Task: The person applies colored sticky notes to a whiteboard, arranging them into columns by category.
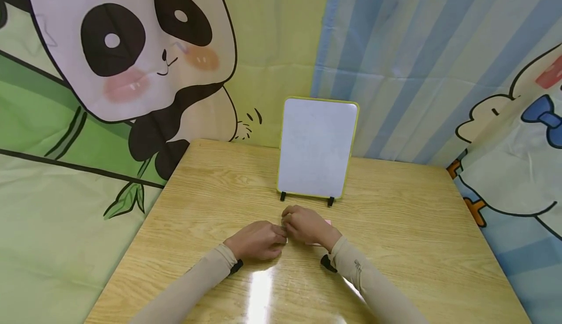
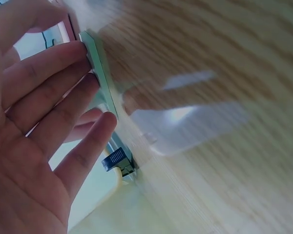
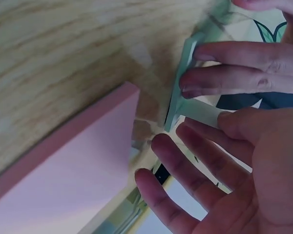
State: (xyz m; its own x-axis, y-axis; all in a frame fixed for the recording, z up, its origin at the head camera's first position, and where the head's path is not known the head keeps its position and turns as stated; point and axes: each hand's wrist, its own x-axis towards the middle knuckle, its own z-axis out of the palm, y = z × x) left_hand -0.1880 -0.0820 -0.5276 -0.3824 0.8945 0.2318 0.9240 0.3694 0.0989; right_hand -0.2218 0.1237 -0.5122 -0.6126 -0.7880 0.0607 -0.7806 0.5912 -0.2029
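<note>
A small pale green pad (image 3: 178, 83), like sticky notes, lies flat on the wooden table (image 1: 197, 216) between the hands. The left hand (image 1: 261, 240) rests on it, with straight fingers (image 3: 224, 80) pressing its top. Meanwhile the right hand (image 1: 307, 225) pinches a pale green sheet (image 3: 201, 111) between thumb and forefinger, and the sheet stands up from the pad. Its other fingers (image 3: 178, 165) are spread loosely. A thicker pink pad (image 3: 83, 161) lies beside the green one, mostly hidden under the right hand in the head view.
Behind the hands stands a white board (image 1: 317, 148) with a yellow-green rim on black feet (image 1: 331, 201). A panda-print cloth (image 1: 263, 46) and a blue striped cloth (image 1: 417, 70) hang at the table's back. Light glares off the front of the table.
</note>
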